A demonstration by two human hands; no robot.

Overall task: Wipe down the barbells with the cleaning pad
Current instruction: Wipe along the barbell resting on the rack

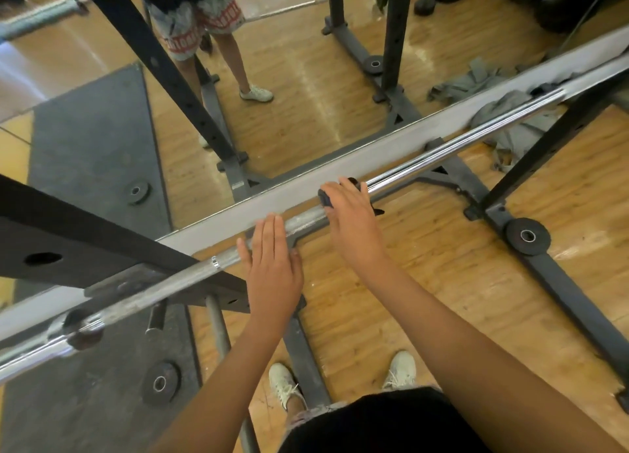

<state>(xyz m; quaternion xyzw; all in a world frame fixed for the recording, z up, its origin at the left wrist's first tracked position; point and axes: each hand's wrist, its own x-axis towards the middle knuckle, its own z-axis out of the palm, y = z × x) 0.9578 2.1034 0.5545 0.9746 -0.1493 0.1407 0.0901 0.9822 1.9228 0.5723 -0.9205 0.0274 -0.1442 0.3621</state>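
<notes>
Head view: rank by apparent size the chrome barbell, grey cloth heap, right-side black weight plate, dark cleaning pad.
1. long chrome steel barbell
2. crumpled grey cloth heap
3. round black weight plate
4. dark cleaning pad, mostly under the right hand, so unsure

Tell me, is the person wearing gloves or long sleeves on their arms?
No gloves and no long sleeves. The left hand and right hand are bare, and so are the left arm and right arm as far as the picture shows. I see no watch, rings or bracelets.
</notes>
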